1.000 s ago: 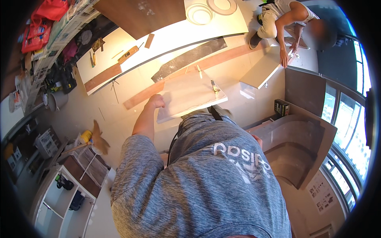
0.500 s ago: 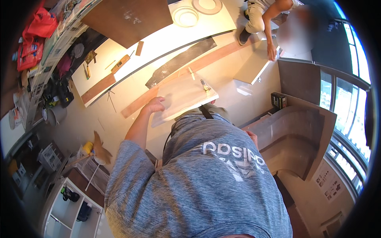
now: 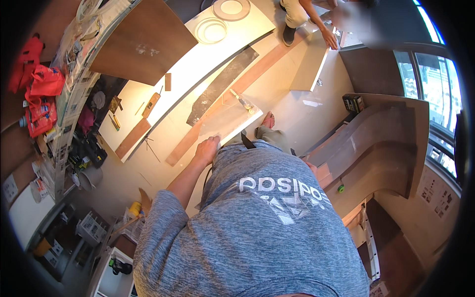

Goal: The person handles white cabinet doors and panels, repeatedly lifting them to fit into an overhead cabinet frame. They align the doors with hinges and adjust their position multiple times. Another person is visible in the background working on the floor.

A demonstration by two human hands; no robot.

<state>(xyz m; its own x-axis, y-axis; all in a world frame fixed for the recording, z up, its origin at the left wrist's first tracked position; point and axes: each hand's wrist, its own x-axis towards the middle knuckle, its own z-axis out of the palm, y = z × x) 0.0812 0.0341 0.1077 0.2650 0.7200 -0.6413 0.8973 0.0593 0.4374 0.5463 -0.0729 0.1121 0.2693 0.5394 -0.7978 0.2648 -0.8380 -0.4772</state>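
A pale board (image 3: 223, 121) with a white edge lies just in front of my body. My left hand (image 3: 209, 148) is at its near left edge, fingers curled against it; the fingertips show only in part. On the board's far right part are a thin pale stick (image 3: 234, 93) and a small tool (image 3: 246, 105) whose kind I cannot make out. My right hand (image 3: 311, 169) shows only as a sliver beside my shirt, its fingers hidden. Close to it is a pinkish block (image 3: 324, 175) by a curved brown panel.
A co-worker's hand (image 3: 330, 39) touches an upright pale panel (image 3: 309, 64) at the far right. Long reddish strips (image 3: 180, 146) and a dark plank (image 3: 222, 81) lie beyond my board. A white worktop (image 3: 185, 57) holds rings and tools. The curved brown panel (image 3: 378, 138) stands right.
My left hand has moved from above the board's left part to its near edge, and its fingers have curled in. The view has shifted, showing more of the right side.
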